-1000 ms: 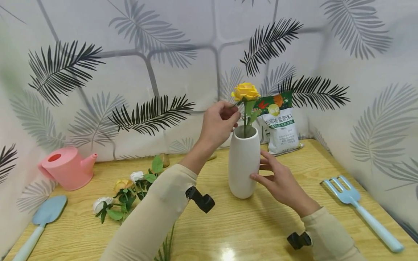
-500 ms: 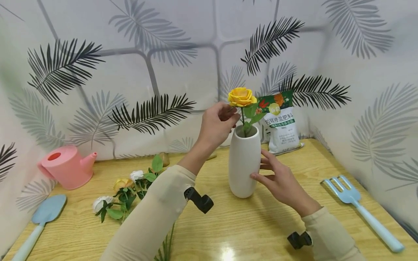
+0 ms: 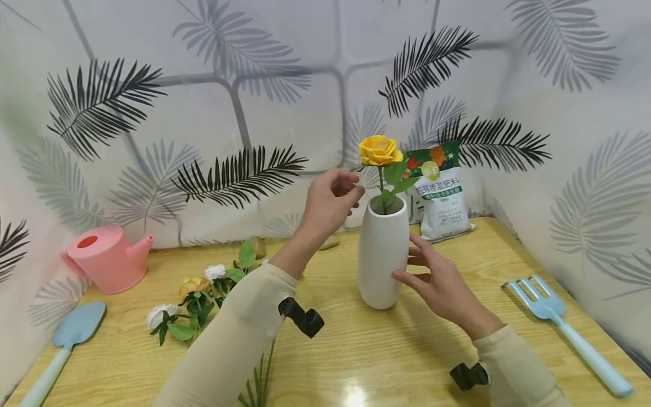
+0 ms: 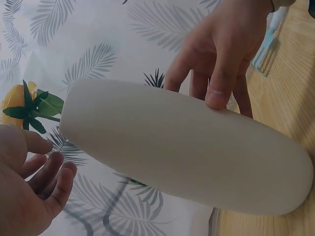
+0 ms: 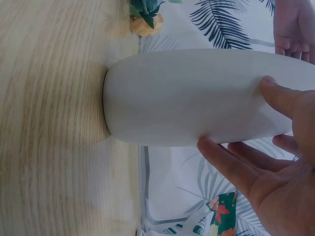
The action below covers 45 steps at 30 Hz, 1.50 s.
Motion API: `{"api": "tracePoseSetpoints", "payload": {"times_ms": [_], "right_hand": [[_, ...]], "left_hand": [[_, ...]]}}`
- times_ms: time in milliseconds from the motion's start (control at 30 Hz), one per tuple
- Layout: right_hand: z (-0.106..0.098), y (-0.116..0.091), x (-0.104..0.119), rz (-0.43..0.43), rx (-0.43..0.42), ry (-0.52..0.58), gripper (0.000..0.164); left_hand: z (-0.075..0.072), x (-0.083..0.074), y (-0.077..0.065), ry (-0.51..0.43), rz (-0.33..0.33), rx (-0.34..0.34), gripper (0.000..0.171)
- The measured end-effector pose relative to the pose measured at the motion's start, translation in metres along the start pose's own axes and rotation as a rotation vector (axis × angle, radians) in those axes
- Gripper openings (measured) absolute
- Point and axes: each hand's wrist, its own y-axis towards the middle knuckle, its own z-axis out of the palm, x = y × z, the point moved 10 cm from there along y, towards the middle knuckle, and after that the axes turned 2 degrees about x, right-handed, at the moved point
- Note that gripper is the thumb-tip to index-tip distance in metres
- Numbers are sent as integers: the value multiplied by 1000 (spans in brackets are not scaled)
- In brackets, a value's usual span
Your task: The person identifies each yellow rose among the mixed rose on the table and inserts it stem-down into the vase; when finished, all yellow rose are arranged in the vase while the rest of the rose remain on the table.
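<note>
A yellow rose (image 3: pixel 380 151) with green leaves stands in the tall white vase (image 3: pixel 382 260), its bloom above the rim. Just left of the bloom is my left hand (image 3: pixel 330 200), fingers loosely bent and apart from the stem. In the left wrist view that left hand (image 4: pixel 34 182) holds nothing, and the rose (image 4: pixel 19 104) sticks out of the vase mouth beyond its fingertips. My right hand (image 3: pixel 437 282) holds the vase from the right side. The right wrist view shows the thumb and fingers of that hand (image 5: pixel 275 167) against the vase (image 5: pixel 197 98), which stands on the table.
White and yellow-orange roses (image 3: pixel 193 287) lie on the wooden table (image 3: pixel 325 367), partly behind the left sleeve. A pink watering can (image 3: pixel 109 263) and a blue trowel (image 3: pixel 78 327) are on the left. Behind the vase leans a fertilizer bag (image 3: pixel 439 198); a blue hand fork (image 3: pixel 546 305) lies right.
The rose has dropped lower into the vase and turned, its leaves now showing on the right. My left hand has let go of it and drawn back left. The right hand stays on the vase.
</note>
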Motion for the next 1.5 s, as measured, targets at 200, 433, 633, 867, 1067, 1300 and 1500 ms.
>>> {"api": "tracePoseSetpoints", "payload": {"times_ms": [200, 433, 633, 867, 1067, 1300, 1500], "right_hand": [[-3, 0, 1, -7, -9, -21, 75], [-5, 0, 2, -3, -12, -23, 75], [-4, 0, 3, -10, -12, -27, 74], [-4, 0, 5, -12, -14, -28, 73], [-3, 0, 4, -7, -16, -26, 74], [-2, 0, 3, -14, -20, -35, 75], [0, 0, 3, -5, -12, -30, 75]], "left_hand": [[-11, 11, -8, -8, -28, -4, 16], [-24, 24, -25, 13, -57, 23, 16], [-35, 43, -50, 39, -87, 91, 16], [-58, 69, -93, 135, -109, 160, 17], [-76, 101, -125, 223, -186, 179, 16], [-88, 127, -145, 275, -253, 154, 18], [-92, 135, -158, 353, -282, 145, 19]]}}
